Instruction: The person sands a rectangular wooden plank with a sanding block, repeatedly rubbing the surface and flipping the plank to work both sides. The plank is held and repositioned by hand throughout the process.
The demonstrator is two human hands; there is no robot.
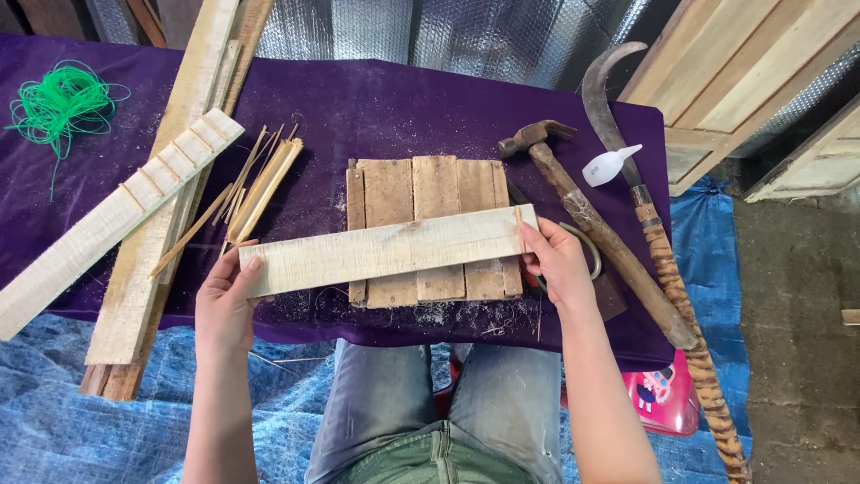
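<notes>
A long pale wooden slat (385, 251) lies crosswise over a small board of nailed planks (430, 188) on the purple cloth. My left hand (224, 300) grips the slat's left end. At the slat's right end my right hand (557, 262) holds it, with fingers on a thin bamboo sliver (519, 229) set across the slat.
A bundle of thin bamboo splints (260, 188) lies left of the board. Long planks (161, 197) and a notched slat (116, 215) lie further left, with green cord (63, 103) beyond. A hammer (591, 215), a sickle (654, 233) and a small glue bottle (609, 166) lie on the right.
</notes>
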